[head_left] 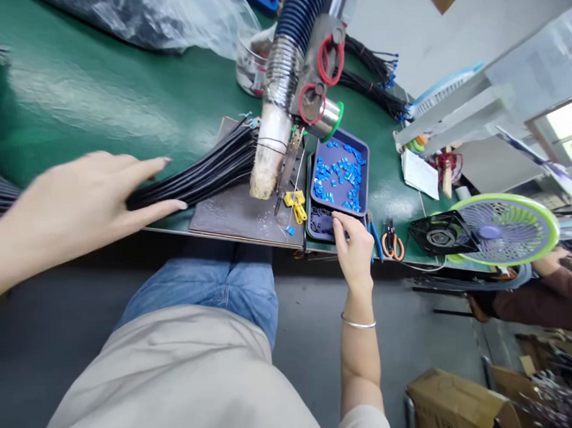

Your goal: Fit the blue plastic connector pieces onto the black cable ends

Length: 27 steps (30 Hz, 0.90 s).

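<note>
My left hand (82, 206) lies over a bundle of long black cables (196, 177), thumb on the near side and index finger stretched out on the far side, spread apart. The cables run from under my palm to a brown board (247, 218). My right hand (354, 246) is at the near edge of the blue-filled tray (366, 180), above a lower tray of black pieces (320, 222). Its thumb and index finger are close together; whatever is between them is too small to make out. Small blue connectors (339, 172) lie scattered in the upper tray.
A flexible duct (278, 79) hangs over the board, beside a solder spool (328, 120). Yellow clips (296, 205) lie on the board. Orange-handled cutters (392, 245), a green-rimmed fan (506, 229) and a notepad (420, 174) are to the right. A person's arm (545, 294) shows far right.
</note>
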{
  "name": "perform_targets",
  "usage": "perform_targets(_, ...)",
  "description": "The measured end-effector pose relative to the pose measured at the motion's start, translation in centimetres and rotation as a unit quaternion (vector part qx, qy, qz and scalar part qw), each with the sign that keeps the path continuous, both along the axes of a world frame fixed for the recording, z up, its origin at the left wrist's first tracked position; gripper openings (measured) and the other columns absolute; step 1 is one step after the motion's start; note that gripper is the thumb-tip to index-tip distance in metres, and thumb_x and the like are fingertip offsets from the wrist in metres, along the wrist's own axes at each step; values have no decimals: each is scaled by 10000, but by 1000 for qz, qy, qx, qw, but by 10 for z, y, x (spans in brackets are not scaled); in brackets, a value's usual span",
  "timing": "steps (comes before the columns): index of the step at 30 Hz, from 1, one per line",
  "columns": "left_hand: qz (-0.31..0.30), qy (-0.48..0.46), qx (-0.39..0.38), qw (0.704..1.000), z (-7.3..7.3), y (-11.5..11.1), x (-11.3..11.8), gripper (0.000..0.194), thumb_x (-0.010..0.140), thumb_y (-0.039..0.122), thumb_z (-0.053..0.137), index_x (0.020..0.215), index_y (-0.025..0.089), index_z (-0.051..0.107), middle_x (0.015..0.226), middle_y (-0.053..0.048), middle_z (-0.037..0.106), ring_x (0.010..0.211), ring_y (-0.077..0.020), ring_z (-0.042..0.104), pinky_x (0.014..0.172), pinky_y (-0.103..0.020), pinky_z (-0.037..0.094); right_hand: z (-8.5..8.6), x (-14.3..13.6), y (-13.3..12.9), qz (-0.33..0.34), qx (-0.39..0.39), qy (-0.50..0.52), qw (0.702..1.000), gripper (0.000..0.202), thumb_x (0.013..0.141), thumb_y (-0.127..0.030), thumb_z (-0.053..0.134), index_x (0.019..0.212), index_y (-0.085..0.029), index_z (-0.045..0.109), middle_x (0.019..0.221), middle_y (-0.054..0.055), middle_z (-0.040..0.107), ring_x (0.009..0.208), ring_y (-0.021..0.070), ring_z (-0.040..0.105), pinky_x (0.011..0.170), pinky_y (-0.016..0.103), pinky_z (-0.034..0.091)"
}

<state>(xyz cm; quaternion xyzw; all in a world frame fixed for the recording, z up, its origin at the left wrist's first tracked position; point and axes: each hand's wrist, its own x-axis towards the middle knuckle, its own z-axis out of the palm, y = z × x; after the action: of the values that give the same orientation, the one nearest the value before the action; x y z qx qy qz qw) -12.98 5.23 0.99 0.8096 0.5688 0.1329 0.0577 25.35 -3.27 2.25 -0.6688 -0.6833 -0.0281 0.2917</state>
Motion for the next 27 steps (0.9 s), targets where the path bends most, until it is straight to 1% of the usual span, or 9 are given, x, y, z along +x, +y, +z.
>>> perform_targets(3,-39,91,-15,995,16,7,20,818,901,728,144,1322,159,552,1061,-111,680,886,-301,655,738,-354,473,4,-20,-6,34,41,51,997,240,947,-308,539,1089,-208,704,1075,76,755,1029,197,708,946,367,563)
perform_targets(7,-17,138,-69,988,14,12,5,519,928,565,312,1115,178,603,893,-70,702,801,-283,667,666,-284,401,9,-53,-21,153,28,83,984,322,890,-283,637,1204,-214,648,1147,71,740,1110,193,690,1050,399,528)
perform_targets(11,42,193,-112,974,14,14,-9,338,909,506,426,950,198,559,672,-17,591,710,-278,649,607,-249,344,13,-64,-27,227,26,39,973,461,839,-294,707,1277,-201,598,1186,81,727,1169,211,666,1174,475,408)
perform_targets(13,56,201,-120,971,16,14,-10,324,919,502,423,950,204,546,675,-12,581,715,-281,650,622,-248,359,19,-49,-19,181,53,50,981,367,868,-281,667,1230,-234,630,1151,52,739,1127,194,682,1155,461,425)
perform_targets(15,53,211,-127,968,19,13,-6,340,931,509,403,970,201,543,722,-24,608,737,-293,658,651,-264,391,24,-18,0,36,91,68,993,288,912,-299,589,1187,-249,658,1149,47,733,1113,186,677,1082,421,479)
perform_targets(17,40,224,-132,965,23,13,-1,357,940,507,385,1008,189,534,770,-45,637,765,-314,671,666,-283,416,25,22,26,-115,66,31,991,403,897,-375,584,1253,-191,629,1264,118,673,1199,240,619,1087,445,445)
perform_targets(19,26,233,-134,963,26,12,2,366,954,488,360,1059,173,513,805,-66,659,798,-334,685,674,-297,432,19,61,55,-209,-18,23,978,470,841,-406,614,1218,-129,654,1302,178,643,1242,299,580,1115,478,387)
perform_targets(23,3,230,-129,965,27,12,2,388,973,477,274,1082,169,482,855,-94,686,849,-359,698,673,-313,437,-3,101,92,-221,-55,70,971,376,759,-443,648,902,-113,756,922,164,753,910,293,670,894,431,492)
perform_targets(27,-6,229,-127,965,28,11,0,397,970,490,219,1034,183,463,829,-92,677,824,-356,694,634,-301,401,-14,101,95,-217,3,111,970,427,830,-477,523,868,-111,739,772,82,711,720,185,596,742,320,462)
